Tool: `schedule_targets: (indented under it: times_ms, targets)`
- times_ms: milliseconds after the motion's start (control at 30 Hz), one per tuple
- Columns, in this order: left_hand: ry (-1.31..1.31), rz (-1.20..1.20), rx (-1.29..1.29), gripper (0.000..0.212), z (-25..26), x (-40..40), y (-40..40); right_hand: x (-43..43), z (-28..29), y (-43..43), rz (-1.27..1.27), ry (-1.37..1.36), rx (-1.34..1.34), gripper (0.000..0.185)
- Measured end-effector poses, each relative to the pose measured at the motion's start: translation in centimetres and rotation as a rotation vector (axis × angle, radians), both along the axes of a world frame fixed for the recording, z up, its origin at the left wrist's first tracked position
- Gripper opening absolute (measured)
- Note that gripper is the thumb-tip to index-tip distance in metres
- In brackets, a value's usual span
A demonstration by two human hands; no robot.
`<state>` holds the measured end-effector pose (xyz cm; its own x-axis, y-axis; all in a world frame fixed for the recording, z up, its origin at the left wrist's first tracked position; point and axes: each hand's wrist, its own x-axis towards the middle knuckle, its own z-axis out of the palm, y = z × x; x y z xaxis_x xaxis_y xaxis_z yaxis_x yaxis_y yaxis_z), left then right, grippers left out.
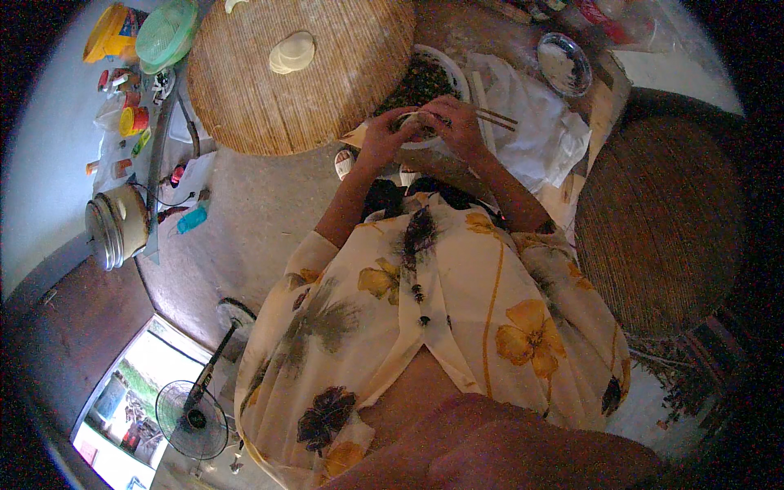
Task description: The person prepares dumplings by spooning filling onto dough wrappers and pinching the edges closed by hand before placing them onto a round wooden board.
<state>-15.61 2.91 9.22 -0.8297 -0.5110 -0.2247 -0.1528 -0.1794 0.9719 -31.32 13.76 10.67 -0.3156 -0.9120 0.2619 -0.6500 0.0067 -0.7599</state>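
Observation:
My left hand (397,133) holds a small pale piece of dough, apparently a dumpling wrapper (407,120), with its fingers curled around it. My right hand (452,125) meets it from the right, its fingertips against the left hand's fingers. A pair of wooden chopsticks (497,119) sticks out to the right from my right hand. Just beyond both hands is a white bowl (460,76) of chopped dark green filling (422,79); my hands cover its near part. A stack of round dough wrappers (293,52) lies on a round slatted tray (245,92) at the upper left.
Right of the bowl lies a white cloth (520,116), with a clear bowl of flour (563,64) behind it. Another round slatted tray (661,226) stands at the right. Jars and a green basket (166,33) line the left wall. A standing fan (193,416) is at lower left.

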Motion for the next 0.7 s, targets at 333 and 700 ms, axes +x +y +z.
schedule_targets:
  times_ms: [333, 700]
  targets:
    - [-0.072, -0.063, -0.225, 0.035, 0.7, -0.2, -0.1, 0.1, 1.9, 0.6, 0.091, 0.053, -0.017, 0.024]
    - [-0.065, -0.109, -0.397, 0.039, -0.4, -0.3, -0.3, -0.6, 1.2, 0.0, 0.165, 0.074, 0.023, 0.021]
